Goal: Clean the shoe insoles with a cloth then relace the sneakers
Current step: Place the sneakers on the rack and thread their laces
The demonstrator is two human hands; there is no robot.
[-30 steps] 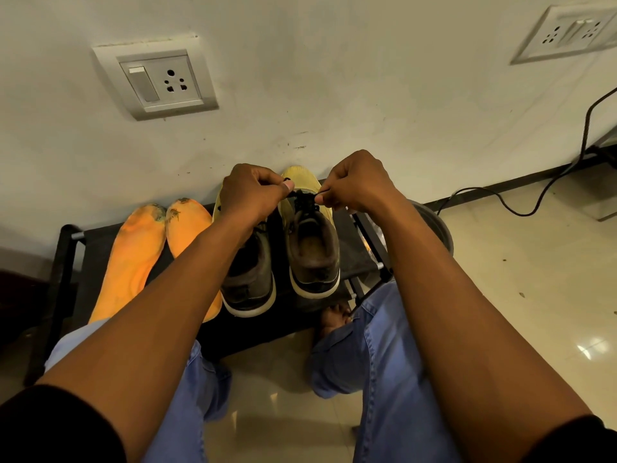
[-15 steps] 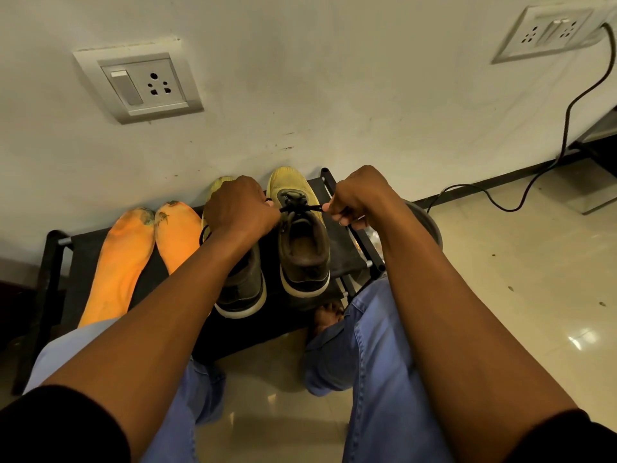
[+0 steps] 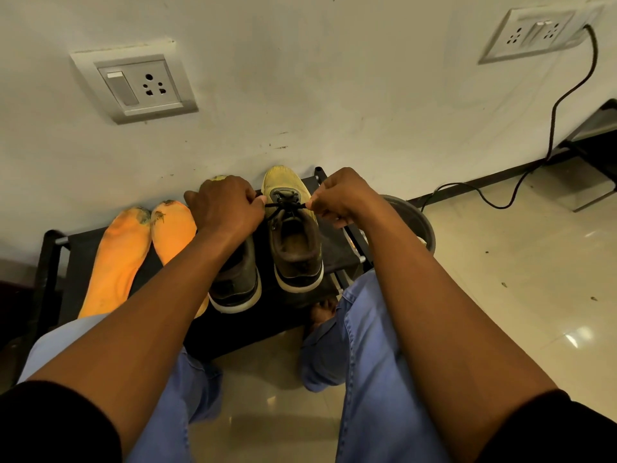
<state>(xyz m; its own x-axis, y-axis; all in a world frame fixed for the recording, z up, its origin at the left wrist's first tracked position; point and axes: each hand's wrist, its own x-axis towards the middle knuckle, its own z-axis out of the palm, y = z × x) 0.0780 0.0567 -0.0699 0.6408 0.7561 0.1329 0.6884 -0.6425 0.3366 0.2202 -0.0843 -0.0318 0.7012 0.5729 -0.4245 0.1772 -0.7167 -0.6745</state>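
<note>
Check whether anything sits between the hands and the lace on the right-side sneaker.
Nothing visible does. The left hand and right hand each already pinch an end of the black lace, stretched across the sneaker. The other sneaker lies under the left forearm, beside that line, not in it.

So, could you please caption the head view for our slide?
Both hands, left and right, pull a black lace taut across the right sneaker.
</note>
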